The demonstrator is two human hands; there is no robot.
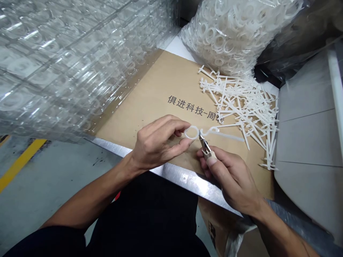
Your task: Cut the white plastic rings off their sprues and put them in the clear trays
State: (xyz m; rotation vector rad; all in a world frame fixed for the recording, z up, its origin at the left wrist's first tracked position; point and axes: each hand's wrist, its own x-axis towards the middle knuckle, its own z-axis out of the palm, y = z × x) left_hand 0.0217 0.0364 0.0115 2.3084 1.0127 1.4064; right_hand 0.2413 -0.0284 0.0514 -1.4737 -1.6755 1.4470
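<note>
My left hand (164, 141) pinches a translucent white plastic ring (192, 132) at its left side, between thumb and fingertips. A thin curved plastic sprue (211, 131) extends right from beside the ring. My right hand (230, 171) is closed around small nippers (205, 144) with metal jaws and a pale grip. The jaw tips meet the spot between ring and sprue; whether the two are still joined there is too small to tell. Both hands are just above brown cardboard (150, 92) printed with dark characters.
A pile of loose white sprues (241, 103) covers the cardboard's right side. Behind it stands a clear bag of plastic rings (227, 35). Stacked clear trays (66, 60) rise at the left. A metal table edge (184, 178) runs in front of me; a grey bin (308, 135) is at right.
</note>
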